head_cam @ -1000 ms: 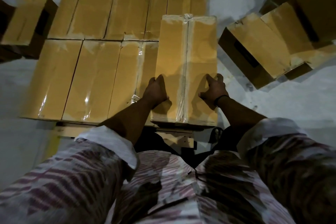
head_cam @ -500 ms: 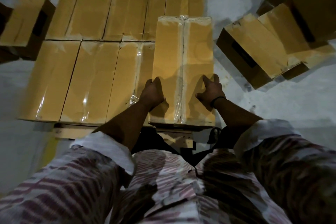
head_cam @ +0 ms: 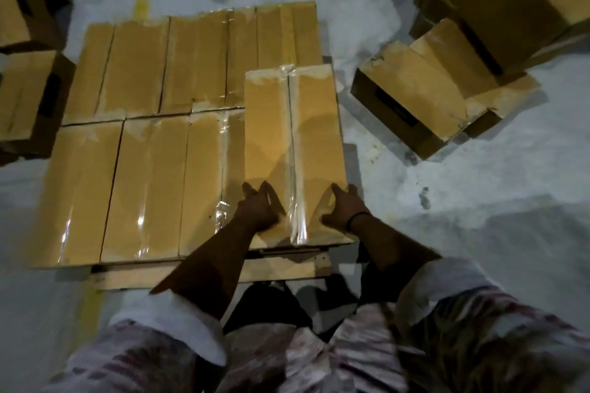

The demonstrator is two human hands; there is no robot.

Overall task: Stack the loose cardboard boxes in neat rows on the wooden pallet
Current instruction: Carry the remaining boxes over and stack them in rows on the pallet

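Note:
Two rows of taped brown cardboard boxes (head_cam: 147, 182) lie flat on the wooden pallet (head_cam: 281, 269), whose front edge shows below them. One more taped box (head_cam: 306, 124) lies on top at the right end of the near row, reaching back over the far row. Both of my hands rest on the near end of that top box. My left hand (head_cam: 258, 210) presses left of the tape seam. My right hand (head_cam: 344, 209) presses near the right edge, fingers spread. Neither hand curls round the box.
Loose boxes (head_cam: 412, 96) lie tumbled on the grey floor to the right, with a larger pile (head_cam: 510, 3) behind them. More boxes (head_cam: 28, 89) stand at the left edge. A yellow floor line (head_cam: 140, 0) runs beyond the pallet. My legs stand at the pallet's front.
My head has lifted, so the pallet sits lower in view and more floor shows behind it. Both hands stay on the top box, slightly nearer its front end.

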